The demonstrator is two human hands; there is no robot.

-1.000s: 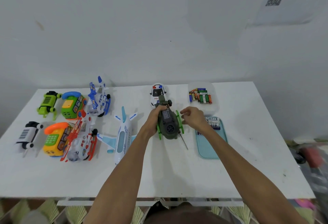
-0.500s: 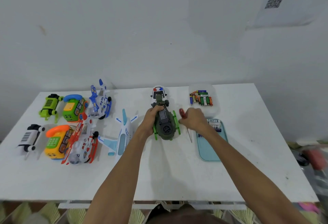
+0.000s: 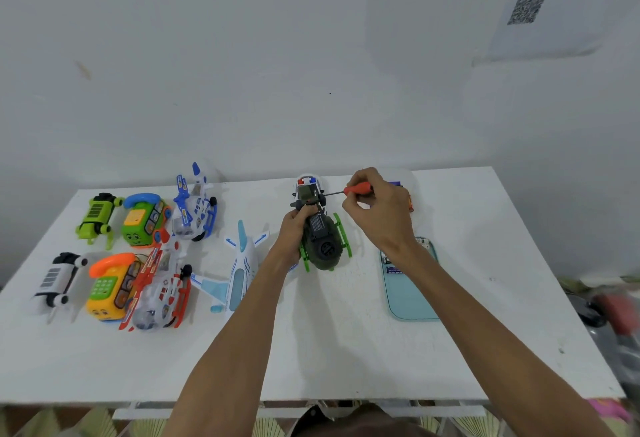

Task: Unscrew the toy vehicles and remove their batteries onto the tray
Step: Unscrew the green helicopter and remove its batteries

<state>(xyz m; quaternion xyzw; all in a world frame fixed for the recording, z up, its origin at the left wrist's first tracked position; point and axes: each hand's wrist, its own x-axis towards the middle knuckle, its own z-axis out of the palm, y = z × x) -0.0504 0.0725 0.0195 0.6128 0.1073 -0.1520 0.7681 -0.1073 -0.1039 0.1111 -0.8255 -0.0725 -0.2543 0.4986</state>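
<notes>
One screwdriver (image 3: 358, 189) in right hand (image 3: 379, 216) hovers near table's (image 3: 457, 177) far edge.

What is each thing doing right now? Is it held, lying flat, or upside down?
green helicopter: upside down, gripped by left hand.
screwdriver: gripped by right hand, tip at the helicopter's far end.
tray: flat on table, small pack at its far end.

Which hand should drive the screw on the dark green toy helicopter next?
Right. The right hand grips the red-handled screwdriver, its tip pointing at the dark green toy helicopter, which the left hand holds.
</notes>
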